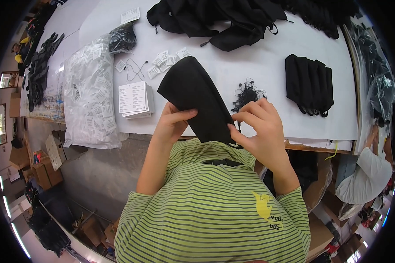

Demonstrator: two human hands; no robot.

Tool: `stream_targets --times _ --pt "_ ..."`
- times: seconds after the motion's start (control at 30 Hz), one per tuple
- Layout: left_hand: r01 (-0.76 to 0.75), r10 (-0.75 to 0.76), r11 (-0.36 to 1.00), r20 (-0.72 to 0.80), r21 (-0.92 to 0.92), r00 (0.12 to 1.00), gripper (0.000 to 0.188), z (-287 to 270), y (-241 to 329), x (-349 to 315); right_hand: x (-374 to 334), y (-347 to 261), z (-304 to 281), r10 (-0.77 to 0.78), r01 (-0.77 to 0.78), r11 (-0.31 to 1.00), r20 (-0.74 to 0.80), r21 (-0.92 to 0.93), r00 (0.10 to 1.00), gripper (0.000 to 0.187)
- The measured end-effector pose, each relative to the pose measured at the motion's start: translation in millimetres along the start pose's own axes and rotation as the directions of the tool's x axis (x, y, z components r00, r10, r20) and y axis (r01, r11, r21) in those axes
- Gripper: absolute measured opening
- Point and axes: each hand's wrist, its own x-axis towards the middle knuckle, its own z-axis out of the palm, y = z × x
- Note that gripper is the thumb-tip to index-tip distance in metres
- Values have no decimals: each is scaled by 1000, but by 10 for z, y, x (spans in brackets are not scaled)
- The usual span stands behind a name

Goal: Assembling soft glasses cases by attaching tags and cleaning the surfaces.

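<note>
A flat black fabric pouch (pixel 197 96) is held tilted above the table's near edge. My left hand (pixel 174 120) grips its left side, thumb on top and fingers underneath. At its lower right edge, the thumb and fingers of my right hand (pixel 260 127) are pinched on a thin black string, of which only a short dark piece shows. A small black loop hangs from the pouch's lower corner. Just beyond my right hand lies a tangled pile of black strings (pixel 247 96) with small clips. Left of the pouch sits a stack of white printed cards (pixel 135 98).
A clear bag of white labels (pixel 92 96) lies at the left. Loose white tags (pixel 163 60) lie beyond the pouch. Black fabric bags (pixel 219 22) cover the far side; several similar pouches (pixel 309 85) lie in a row at right. Another person's sleeve (pixel 366 175) shows far right.
</note>
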Motion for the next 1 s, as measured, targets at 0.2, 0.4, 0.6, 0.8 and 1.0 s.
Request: stream_targets --times 0.2,0.4,0.6,0.8,1.0 --pt "-16 17 996 -11 88 1000 37 20 24 11 4 58 67 26 -29 995 28 95 999 10" --pt "-18 25 995 -78 93 997 35 -47 55 27 -11 153 0 208 -205 955 7 214 978 14" --pt "-6 16 996 -104 93 994 33 -87 87 18 -4 124 -23 221 -225 937 47 266 974 6" --pt "-12 20 996 -103 84 994 32 -66 77 22 10 139 0 249 -266 908 95 322 964 9" --pt "-3 13 996 -104 92 994 32 -78 58 21 -19 191 17 253 -266 888 86 376 964 8"
